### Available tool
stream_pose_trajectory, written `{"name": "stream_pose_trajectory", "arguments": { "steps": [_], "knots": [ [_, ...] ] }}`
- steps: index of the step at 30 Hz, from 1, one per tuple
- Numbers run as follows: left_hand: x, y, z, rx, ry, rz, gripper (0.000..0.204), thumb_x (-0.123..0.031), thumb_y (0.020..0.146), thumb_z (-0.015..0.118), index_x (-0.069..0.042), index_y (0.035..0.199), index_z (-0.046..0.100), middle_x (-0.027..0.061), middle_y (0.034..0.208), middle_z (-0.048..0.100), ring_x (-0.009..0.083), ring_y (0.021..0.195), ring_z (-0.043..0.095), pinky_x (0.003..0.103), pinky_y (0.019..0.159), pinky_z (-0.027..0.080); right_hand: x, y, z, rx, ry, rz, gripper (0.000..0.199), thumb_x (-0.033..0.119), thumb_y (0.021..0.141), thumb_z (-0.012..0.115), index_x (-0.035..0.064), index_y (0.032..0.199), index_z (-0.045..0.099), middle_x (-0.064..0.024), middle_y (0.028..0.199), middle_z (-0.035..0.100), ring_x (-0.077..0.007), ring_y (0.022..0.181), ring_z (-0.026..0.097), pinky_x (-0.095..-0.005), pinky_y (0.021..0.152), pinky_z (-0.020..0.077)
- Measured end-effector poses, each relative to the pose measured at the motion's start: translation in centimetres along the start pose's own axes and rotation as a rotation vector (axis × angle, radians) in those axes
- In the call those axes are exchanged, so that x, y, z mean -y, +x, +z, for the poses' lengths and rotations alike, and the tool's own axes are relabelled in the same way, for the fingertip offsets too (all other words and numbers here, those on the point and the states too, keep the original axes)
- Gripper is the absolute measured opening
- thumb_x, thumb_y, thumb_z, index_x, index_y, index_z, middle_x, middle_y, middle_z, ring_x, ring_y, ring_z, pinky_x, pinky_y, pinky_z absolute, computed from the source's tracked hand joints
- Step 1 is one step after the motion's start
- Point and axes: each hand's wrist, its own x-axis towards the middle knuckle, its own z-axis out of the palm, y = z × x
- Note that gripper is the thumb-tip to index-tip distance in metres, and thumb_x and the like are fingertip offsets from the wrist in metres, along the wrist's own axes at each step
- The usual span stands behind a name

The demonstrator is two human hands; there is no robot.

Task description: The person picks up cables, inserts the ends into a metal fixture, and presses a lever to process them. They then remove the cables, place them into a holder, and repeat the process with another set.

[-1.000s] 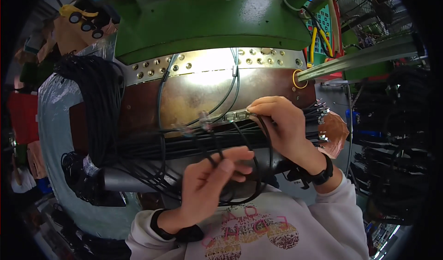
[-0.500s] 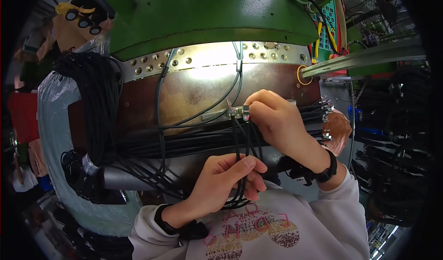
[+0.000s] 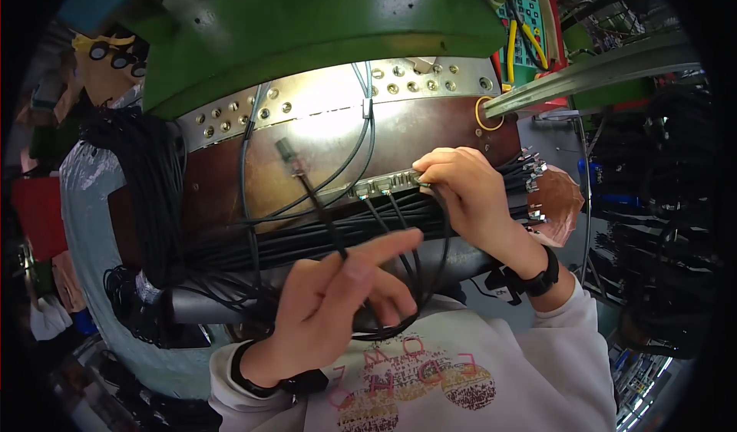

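Note:
My left hand (image 3: 330,301) has a black cable (image 3: 326,221) between its fingers, index finger stretched out to the right. The cable's free end, a blurred metal connector (image 3: 287,153), sticks up and leans left. A narrow metal fixture (image 3: 401,180) with slots lies beyond the hands, and several cable connectors (image 3: 385,189) sit along its near side. My right hand (image 3: 470,194) pinches at the fixture's right part, around a cable end its fingers mostly hide. From there a black cable (image 3: 447,236) bends down toward my left hand, where more cable loops hang.
A thick bundle of black cables (image 3: 307,242) runs across the bench behind my hands, its metal ends (image 3: 533,173) at the right. Another cable bundle (image 3: 150,179) hangs at the left. Green machine housing (image 3: 322,33) stands beyond, with a metal rail (image 3: 591,81) at the right.
My left hand has moved left, and one cable end now stands apart from the fixture. The right hand has shifted slightly right along the fixture. The whole view has shifted a little.

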Motion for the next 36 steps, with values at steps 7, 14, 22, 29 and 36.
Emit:
{"name": "stream_pose_trajectory", "arguments": {
  "steps": [7, 14, 22, 29, 36],
  "knots": [
    [1.3, 1.3, 0.7, 0.299, -0.182, -0.388, 0.049, -0.027, 0.107, 0.028, 0.007, 0.133, 0.053, 0.0057, 0.07, 0.065, 0.0087, 0.055, 0.061, 0.021, 0.052, 0.049, -0.6, -0.8, -0.1, 0.082, -0.009, 0.074, 0.024, -0.003, 0.074, 0.064, 0.0068, 0.096, 0.06, -0.0068, 0.096, 0.066, -0.0279, 0.09, 0.065, -0.0384, 0.081, 0.0509],
    [1.8, 1.4, 1.2, 0.254, -0.088, -0.424, 0.057, -0.036, 0.106, 0.026, 0.006, 0.128, 0.057, 0.0112, 0.069, 0.068, 0.0135, 0.051, 0.063, 0.02, 0.048, 0.046, -0.8, -0.3, 0.0, 0.077, 0.001, 0.044, 0.018, 0.004, 0.075, 0.066, 0.0089, 0.092, 0.06, -0.003, 0.091, 0.063, -0.023, 0.084, 0.062, -0.0348, 0.072, 0.0477],
    [-0.5, 4.4, 2.0, 0.419, -0.23, -0.564, 0.051, -0.033, 0.106, 0.027, 0.003, 0.127, 0.058, 0.0104, 0.067, 0.066, 0.0123, 0.045, 0.057, 0.023, 0.043, 0.041, -0.1, -0.1, -1.2, -0.027, -0.119, -0.108, 0.02, 0.006, 0.075, 0.067, 0.0076, 0.094, 0.061, -0.0042, 0.093, 0.064, -0.0239, 0.079, 0.062, -0.0359, 0.068, 0.0466],
    [-0.9, 1.6, -2.5, -0.118, 0.63, 0.181, 0.045, -0.029, 0.101, 0.048, 0.005, 0.13, 0.056, 0.0147, 0.105, 0.071, 0.0194, 0.1, 0.067, 0.03, 0.092, 0.048, -1.6, -1.7, -0.6, -0.026, -0.053, 0.028, 0.024, -0.003, 0.074, 0.065, 0.003, 0.096, 0.059, -0.0109, 0.098, 0.066, -0.0304, 0.089, 0.065, -0.0368, 0.076, 0.052],
    [-1.9, 10.5, -11.6, -0.498, 0.389, 0.264, 0.039, -0.021, 0.101, 0.05, 0.009, 0.127, 0.054, 0.0187, 0.119, 0.064, 0.0248, 0.111, 0.062, 0.035, 0.1, 0.046, -1.1, 0.1, -2.0, 0.182, 0.005, 0.113, 0.019, -0.002, 0.076, 0.065, 0.0029, 0.093, 0.058, -0.0106, 0.093, 0.064, -0.0312, 0.09, 0.063, -0.0375, 0.079, 0.0522]
  ]
}}
